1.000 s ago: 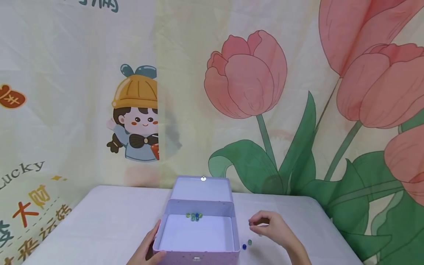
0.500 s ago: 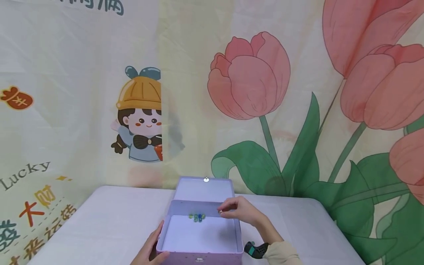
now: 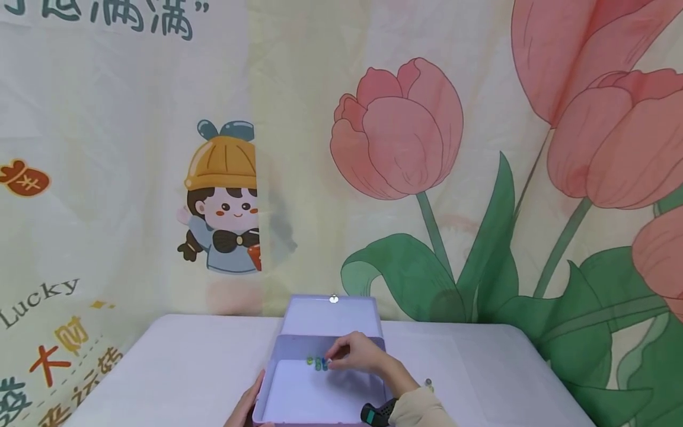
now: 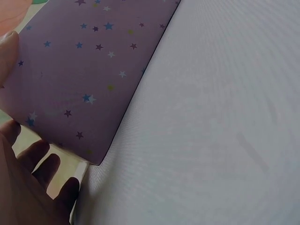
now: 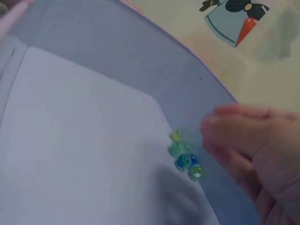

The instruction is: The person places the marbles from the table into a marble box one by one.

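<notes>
Several marbles point(image 5: 183, 161) in our box point(image 3: 288, 394), two strays point(image 3: 429, 384) left toward the counter's right edge point(image 3: 546, 379); left hand point(image 3: 246, 404) grips box, right hand point(image 3: 358, 354) pinched, contents unclear.

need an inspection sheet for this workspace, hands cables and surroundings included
Surface: white table, lilac box standing on it
Job's things: lilac box has its lid open, marbles clustered at the back; loose marbles on the table at right
Clutter: nothing seen
Hands: left hand grips the box's left side; right hand hovers over the marbles, fingers curled, whether holding one is unclear; black device on right wrist
Cables: nothing seen
Surroundings: backdrop printed with tulips and a cartoon figure
</notes>
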### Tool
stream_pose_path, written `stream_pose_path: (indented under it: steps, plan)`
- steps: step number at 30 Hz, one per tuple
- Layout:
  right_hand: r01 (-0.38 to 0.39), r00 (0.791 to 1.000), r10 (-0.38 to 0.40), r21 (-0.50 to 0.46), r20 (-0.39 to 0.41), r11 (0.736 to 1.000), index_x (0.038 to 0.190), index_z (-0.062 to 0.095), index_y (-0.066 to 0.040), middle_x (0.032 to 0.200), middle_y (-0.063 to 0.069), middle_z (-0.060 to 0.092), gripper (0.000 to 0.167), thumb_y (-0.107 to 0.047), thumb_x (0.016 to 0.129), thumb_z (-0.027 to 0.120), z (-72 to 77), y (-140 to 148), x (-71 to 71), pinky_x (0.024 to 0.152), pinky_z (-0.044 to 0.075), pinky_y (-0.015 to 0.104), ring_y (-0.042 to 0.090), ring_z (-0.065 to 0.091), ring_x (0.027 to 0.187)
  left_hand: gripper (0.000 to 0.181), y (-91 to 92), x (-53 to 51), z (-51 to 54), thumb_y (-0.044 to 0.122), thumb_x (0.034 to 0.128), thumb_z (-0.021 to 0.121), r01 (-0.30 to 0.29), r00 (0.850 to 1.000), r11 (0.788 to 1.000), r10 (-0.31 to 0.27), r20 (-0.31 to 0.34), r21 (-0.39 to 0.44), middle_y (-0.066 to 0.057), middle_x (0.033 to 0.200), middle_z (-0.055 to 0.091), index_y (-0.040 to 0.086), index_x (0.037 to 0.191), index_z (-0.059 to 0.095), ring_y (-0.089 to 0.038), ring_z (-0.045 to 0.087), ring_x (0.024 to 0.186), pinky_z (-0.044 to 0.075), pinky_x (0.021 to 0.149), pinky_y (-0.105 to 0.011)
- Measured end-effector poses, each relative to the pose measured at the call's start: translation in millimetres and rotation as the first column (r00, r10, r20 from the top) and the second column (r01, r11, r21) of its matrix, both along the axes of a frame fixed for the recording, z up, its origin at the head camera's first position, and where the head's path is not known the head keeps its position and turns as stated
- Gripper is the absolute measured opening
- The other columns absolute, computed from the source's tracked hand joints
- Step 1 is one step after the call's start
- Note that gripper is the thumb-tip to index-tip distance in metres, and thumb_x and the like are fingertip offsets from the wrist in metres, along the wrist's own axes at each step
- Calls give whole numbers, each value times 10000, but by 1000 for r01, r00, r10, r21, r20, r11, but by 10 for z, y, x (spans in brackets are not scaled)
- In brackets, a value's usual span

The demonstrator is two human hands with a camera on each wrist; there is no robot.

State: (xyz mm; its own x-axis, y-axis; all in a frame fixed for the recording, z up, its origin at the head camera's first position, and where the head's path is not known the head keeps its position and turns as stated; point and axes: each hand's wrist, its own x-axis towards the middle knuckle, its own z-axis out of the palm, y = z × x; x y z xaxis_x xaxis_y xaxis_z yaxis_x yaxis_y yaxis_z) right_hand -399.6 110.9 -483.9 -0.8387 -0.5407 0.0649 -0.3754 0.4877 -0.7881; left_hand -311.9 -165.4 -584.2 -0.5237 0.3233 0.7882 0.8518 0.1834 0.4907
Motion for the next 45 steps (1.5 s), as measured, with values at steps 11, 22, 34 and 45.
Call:
stream_pose_path:
  steps: [11,22,34,45]
  plan:
    - [25,990,2,195,-140,980,800,735,-96,734,-53,691,94,-32,741,771,-111,-5,5,615,476,140,-31,554,628,893,26,122,21,-141,709,670,-95,980,995,97,172,-21,293,1433,219,-105,1454,180,132,341,1195,439,820,-153]
    - [50,990,-10,277,-143,960,780,739,-129,675,-101,648,104,-65,723,799,-123,-18,80,579,456,150,-11,534,598,919,8,54,5,-230,641,629,46,998,999,-46,44,8,204,1495,228,-190,1414,134,85,330,1249,422,858,-149]
    - [61,991,-28,262,-128,963,852,767,-111,729,-75,694,144,-59,721,799,-138,21,76,607,467,150,-19,552,631,916,43,54,-35,-232,685,605,72,989,997,-76,125,32,255,1470,215,-136,1447,106,95,343,1229,452,832,-175]
    - [51,991,-60,-81,-116,995,989,743,-91,964,97,710,186,-137,809,747,251,444,284,750,521,204,66,639,839,977,-9,-36,-29,-259,631,603,139,989,990,-141,42,38,210,1491,215,-140,1449,82,77,321,1257,448,829,-172]
